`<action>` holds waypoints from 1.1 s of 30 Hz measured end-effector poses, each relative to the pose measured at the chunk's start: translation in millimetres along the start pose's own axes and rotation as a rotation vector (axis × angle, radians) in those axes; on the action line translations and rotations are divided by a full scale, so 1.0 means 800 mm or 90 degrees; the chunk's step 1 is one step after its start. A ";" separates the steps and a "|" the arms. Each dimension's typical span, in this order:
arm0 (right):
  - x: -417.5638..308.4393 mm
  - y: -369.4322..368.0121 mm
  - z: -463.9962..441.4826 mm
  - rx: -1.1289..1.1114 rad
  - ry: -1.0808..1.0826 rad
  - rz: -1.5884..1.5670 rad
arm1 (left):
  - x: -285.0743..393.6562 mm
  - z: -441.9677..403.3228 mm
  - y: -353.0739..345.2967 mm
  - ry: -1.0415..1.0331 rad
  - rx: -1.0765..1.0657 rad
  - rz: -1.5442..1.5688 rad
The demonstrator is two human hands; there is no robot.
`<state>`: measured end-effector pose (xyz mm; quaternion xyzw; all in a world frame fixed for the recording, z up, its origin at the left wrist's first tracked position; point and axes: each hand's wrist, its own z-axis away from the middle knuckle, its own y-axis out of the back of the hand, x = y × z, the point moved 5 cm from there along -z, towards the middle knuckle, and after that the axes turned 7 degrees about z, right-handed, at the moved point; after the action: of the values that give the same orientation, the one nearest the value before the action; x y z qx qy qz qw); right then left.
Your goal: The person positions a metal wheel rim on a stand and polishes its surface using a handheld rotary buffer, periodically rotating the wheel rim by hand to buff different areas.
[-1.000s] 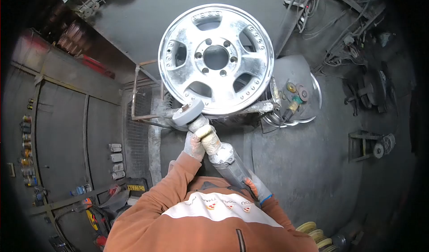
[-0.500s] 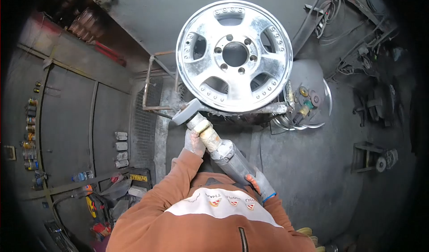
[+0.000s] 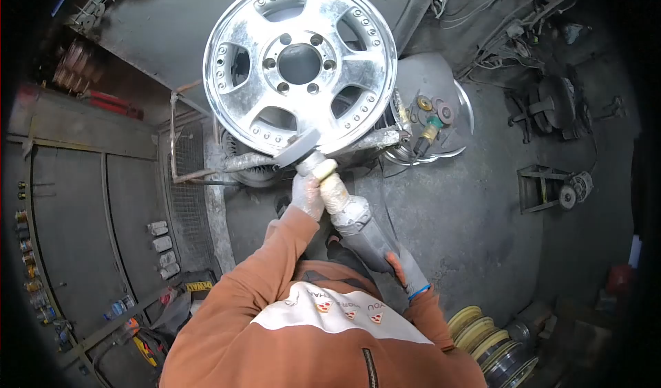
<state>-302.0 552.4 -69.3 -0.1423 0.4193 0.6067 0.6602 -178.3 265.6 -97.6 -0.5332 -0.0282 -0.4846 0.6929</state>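
A shiny alloy wheel rim (image 3: 249,100) with a ring of lug holes rests face-up on a stand. My left hand (image 3: 306,196), in a pale dusty glove, is wrapped round the front end of an angle grinder (image 3: 367,238) covered in whitish tape. Farther back, my gloved right hand (image 3: 407,272) grips the tool's rear body; the glove has a blue cuff. The grey disc (image 3: 297,149) on the grinder overlaps the rim's lower edge in view. Whether the two touch, I cannot tell.
Right of the rim, a second grinder (image 3: 429,134) and several small discs lie on a grey surface. A metal frame (image 3: 173,137) stands at the left. A bench grinder (image 3: 569,194) sits on the right, with stacked yellowish rims (image 3: 475,324) at lower right.
The view has shifted, so the rim appears farther up and left. The grinder's disc has moved from just below the rim to overlapping its lower edge. Both hands keep their grip.
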 end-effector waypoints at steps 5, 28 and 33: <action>0.080 -0.011 0.010 0.073 -0.008 -0.111 | -0.030 0.001 -0.040 0.046 -0.046 -0.028; 0.096 -0.030 0.020 0.039 -0.096 -0.139 | -0.031 0.006 -0.010 0.131 0.042 -0.023; 0.062 -0.060 0.001 -0.025 -0.142 -0.213 | 0.006 0.006 0.037 0.069 0.074 -0.035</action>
<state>-261.9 575.6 -120.4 -0.1549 0.3022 0.5084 0.7913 -152.8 265.3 -113.6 -0.4639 -0.0332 -0.5292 0.7097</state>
